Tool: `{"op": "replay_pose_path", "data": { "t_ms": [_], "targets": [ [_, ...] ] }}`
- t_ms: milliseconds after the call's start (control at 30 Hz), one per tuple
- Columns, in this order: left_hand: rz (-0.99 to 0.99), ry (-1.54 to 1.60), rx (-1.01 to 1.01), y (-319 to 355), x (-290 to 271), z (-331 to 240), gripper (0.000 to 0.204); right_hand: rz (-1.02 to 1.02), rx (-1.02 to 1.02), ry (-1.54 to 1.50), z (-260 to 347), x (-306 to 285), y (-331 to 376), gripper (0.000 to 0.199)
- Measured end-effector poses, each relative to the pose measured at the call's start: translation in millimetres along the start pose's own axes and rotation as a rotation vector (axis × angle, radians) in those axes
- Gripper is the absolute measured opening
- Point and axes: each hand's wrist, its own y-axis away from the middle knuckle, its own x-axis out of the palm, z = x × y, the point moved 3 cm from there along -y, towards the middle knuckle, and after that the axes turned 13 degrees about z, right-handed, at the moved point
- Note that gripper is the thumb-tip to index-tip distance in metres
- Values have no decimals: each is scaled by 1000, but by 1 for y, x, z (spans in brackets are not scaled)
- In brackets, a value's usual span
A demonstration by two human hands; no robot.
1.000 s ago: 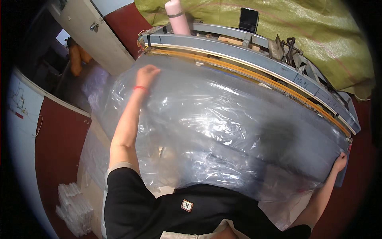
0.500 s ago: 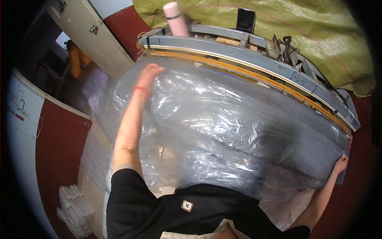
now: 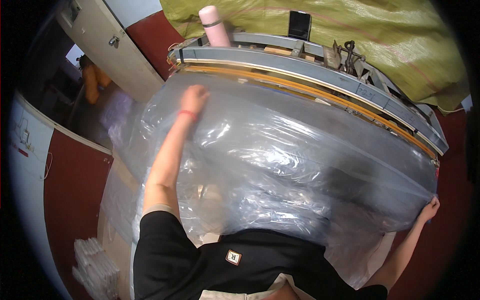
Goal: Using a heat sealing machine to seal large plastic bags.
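A wide sheet of clear plastic film (image 3: 260,150) spreads over the bench in front of me, wrinkled and shiny in its nearer half. At its far left part is my left hand (image 3: 195,99), slightly blurred, fingers curled closed on the film; a red band circles the wrist. Off at the right end, my right hand (image 3: 429,209) pinches the film's edge between thumb and fingers. Between the two hands the film is drawn fairly taut, with a fold line running toward the right hand. The fingertips of my left hand are partly hidden.
Behind the film runs a long grey metal bar (image 3: 300,70) with an orange strip (image 3: 310,92). A pink bottle (image 3: 214,27), a dark phone (image 3: 299,25) and a metal clamp (image 3: 349,55) are beyond. Stacked clear plastic packs (image 3: 95,267) lie lower left, near a door (image 3: 107,37).
The film has become smoother and tauter across its far half. My left hand has shifted slightly right and nearer; my right hand stays at the right edge, slightly lower.
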Motion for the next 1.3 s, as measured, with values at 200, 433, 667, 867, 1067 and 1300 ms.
{"op": "replay_pose_path", "data": {
  "t_ms": [200, 433, 667, 867, 1067, 1300],
  "targets": [
    [-141, 448, -33, -20, -42, -47, 13, -90, 205, 34, 7, -23, -26, 36],
    [-281, 965, -277, -36, 10, -20, 12, -103, 10, 185, 65, 62, -61, 28],
    [-278, 1122, -194, -88, 71, 72, 6, 8, 71, -464, 114, 123, -71, 13],
    [-295, 1163, -196, -101, 83, 53, 14, -120, 58, -684, 97, 121, -80, 14],
    [-230, 1237, -215, -91, 65, 75, 8, 59, 231, -577, 114, 110, -92, 13],
    [-298, 1232, -376, -91, 56, 40, 7, 28, 187, -696, 144, 81, -104, 17]
  ]
}}
